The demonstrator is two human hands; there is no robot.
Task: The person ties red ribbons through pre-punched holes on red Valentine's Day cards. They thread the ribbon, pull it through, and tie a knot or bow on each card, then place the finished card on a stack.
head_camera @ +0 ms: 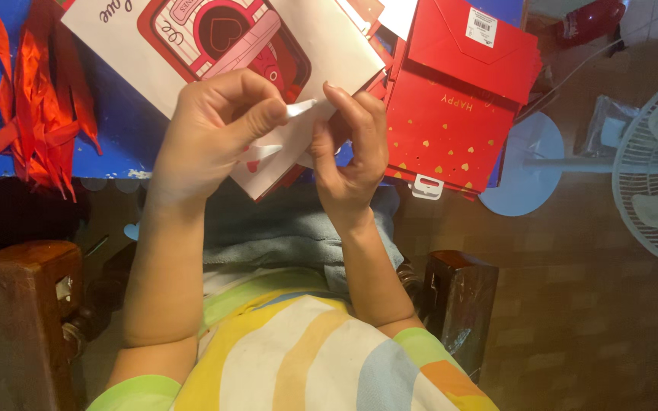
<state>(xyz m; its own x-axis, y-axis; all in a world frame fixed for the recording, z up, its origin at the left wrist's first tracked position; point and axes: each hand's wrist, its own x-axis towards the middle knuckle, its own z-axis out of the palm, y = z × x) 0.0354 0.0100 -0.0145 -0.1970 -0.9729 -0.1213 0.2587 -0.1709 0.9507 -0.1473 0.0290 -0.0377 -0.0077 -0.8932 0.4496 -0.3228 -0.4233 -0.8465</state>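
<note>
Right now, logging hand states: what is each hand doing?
Left hand: closed, pinching a small white strip.
Right hand: closed, pinching the same strip at its other end, over the white card.

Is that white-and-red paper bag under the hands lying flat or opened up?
Flat. The white paper bag lies collapsed on the blue table, printed face up, no opening showing.

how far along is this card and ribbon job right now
Done: nothing finished shows. In hand: the left hand and right hand pinch a small white strip over the white card. Left: red ribbons lie loose, and red envelopes sit stacked.
</note>
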